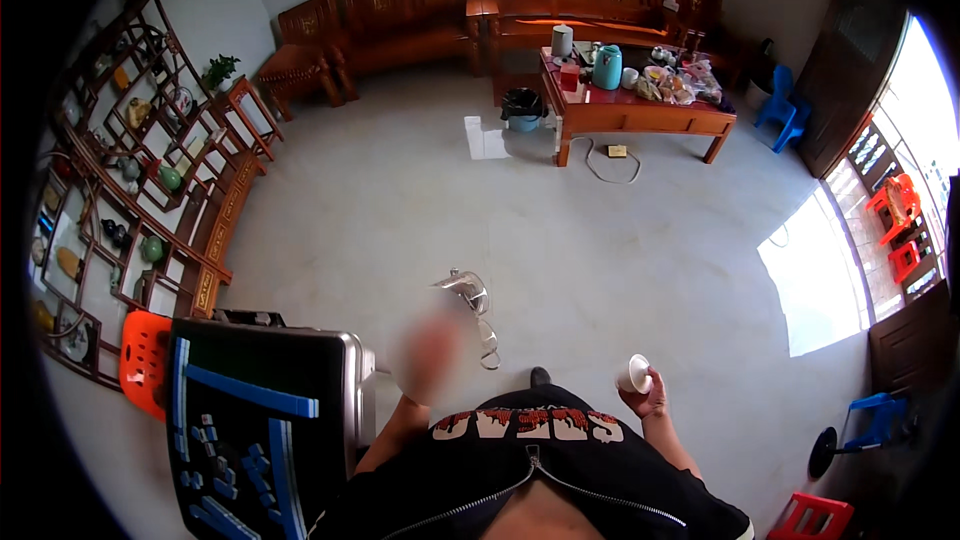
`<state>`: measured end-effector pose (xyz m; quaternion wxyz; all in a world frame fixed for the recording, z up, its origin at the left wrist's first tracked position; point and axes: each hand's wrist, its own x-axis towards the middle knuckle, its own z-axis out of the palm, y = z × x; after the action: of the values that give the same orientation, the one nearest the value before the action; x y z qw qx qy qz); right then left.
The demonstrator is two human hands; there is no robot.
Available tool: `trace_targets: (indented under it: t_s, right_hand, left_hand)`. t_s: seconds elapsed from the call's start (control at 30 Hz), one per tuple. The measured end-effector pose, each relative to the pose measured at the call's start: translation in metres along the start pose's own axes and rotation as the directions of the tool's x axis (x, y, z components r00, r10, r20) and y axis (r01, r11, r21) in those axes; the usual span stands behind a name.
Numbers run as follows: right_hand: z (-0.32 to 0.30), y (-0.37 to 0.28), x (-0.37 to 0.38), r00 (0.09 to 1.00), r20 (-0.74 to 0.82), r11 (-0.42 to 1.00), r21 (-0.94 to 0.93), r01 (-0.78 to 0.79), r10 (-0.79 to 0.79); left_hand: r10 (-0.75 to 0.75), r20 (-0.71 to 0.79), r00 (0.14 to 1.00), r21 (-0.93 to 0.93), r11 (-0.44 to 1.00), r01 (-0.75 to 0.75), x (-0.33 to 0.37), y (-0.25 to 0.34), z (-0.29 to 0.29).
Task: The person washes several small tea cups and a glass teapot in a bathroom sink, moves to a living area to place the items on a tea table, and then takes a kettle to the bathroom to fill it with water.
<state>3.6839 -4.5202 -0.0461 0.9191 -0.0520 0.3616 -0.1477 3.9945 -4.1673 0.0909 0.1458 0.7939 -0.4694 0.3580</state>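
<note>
My right hand (652, 401) grips a small white cup (635, 374) by its side, held out to the right over the floor. A blur covers my left hand (430, 355), so its fingers do not show. Just beyond and beside it is a shiny metal kettle (466, 287) with a curved metal part below it; whether my left hand holds it I cannot tell. Left of that arm stands a mahjong table (352, 380) with a dark top and silver edge. Blue-backed mahjong tiles (250, 392) lie on it in rows and loose groups.
A red-topped wooden table (630, 120) bears a turquoise jug (607, 68) and bags. Wooden benches (405, 15) line the back. Display shelves (150, 170) stand left, near an orange chair (146, 365). A cable (612, 178) crosses the floor; a red stool (812, 517) stands lower right.
</note>
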Motion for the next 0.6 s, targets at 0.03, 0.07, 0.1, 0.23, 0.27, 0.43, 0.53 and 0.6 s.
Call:
trace_targets:
  t_s: [0.03,0.07,0.1,0.23,0.27,0.43,0.53,0.6]
  right_hand:
    - [0.030,-0.011,0.026,1.000,0.002,1.000,-0.011,-0.018,0.018]
    - [0.058,-0.019,0.058,0.997,0.045,0.996,-0.054,-0.068,0.071]
    - [0.093,-0.024,0.082,0.997,0.030,0.993,-0.099,-0.068,0.071]
    - [0.217,-0.057,0.196,0.983,0.121,0.970,-0.216,-0.110,0.138]
    - [0.253,-0.053,0.222,0.972,0.165,0.958,-0.262,-0.119,0.166]
    - [0.358,-0.055,0.358,0.957,0.224,0.921,-0.379,-0.087,0.182]
    - [0.405,-0.052,0.428,0.945,0.245,0.940,-0.312,-0.136,0.218]
    - [0.433,-0.047,0.459,0.956,0.181,0.949,-0.259,-0.178,0.229]
  left_hand:
    - [-0.060,0.023,0.998,-0.087,0.994,0.061,0.005,-0.018,0.016]
    - [-0.119,0.050,0.992,-0.170,0.977,0.126,0.009,-0.038,0.031]
    - [-0.175,0.082,0.981,-0.267,0.944,0.191,0.019,-0.055,0.047]
    - [-0.206,0.037,0.978,-0.223,0.952,0.209,0.128,-0.087,0.061]
    - [-0.258,0.058,0.964,-0.106,0.959,0.263,0.119,-0.114,0.083]
    - [-0.556,0.101,0.825,-0.401,0.736,0.545,0.227,-0.184,0.152]
    - [-0.541,0.048,0.840,-0.440,0.743,0.504,0.265,-0.250,0.207]
    - [-0.521,-0.012,0.853,-0.463,0.759,0.457,0.292,-0.296,0.239]
